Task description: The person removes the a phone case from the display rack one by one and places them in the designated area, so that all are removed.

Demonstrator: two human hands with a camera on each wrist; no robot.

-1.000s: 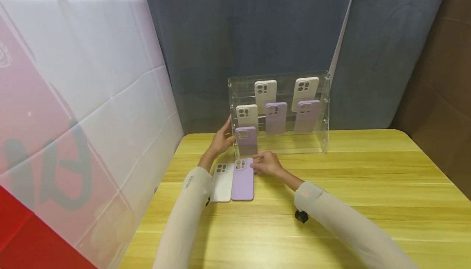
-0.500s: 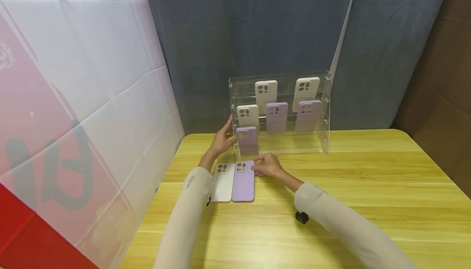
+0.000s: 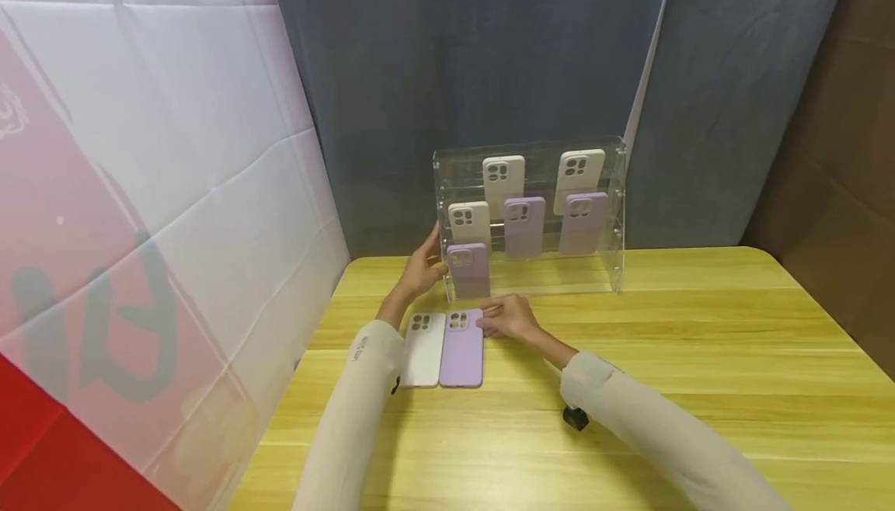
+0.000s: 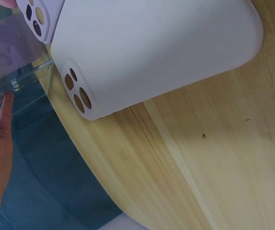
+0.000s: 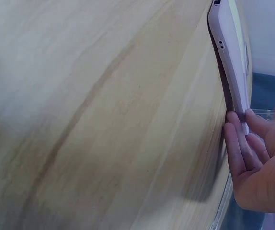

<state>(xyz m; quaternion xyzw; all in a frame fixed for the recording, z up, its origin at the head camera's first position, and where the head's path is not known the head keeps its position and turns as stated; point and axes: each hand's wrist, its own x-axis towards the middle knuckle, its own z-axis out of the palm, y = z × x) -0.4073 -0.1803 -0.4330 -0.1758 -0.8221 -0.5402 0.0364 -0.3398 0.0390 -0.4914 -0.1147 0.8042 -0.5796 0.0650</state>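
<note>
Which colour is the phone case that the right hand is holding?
The phone case in the right hand is light purple; the head view shows this best.

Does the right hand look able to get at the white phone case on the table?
Probably not directly: the right hand pinches a purple case, which sits between it and the white case.

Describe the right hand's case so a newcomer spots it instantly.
On the wooden table, find the clear stand. Just in front of its left end, a white case and the purple case sit side by side. Unlike the other purple cases, it is outside the stand, pinched by the right hand.
</note>
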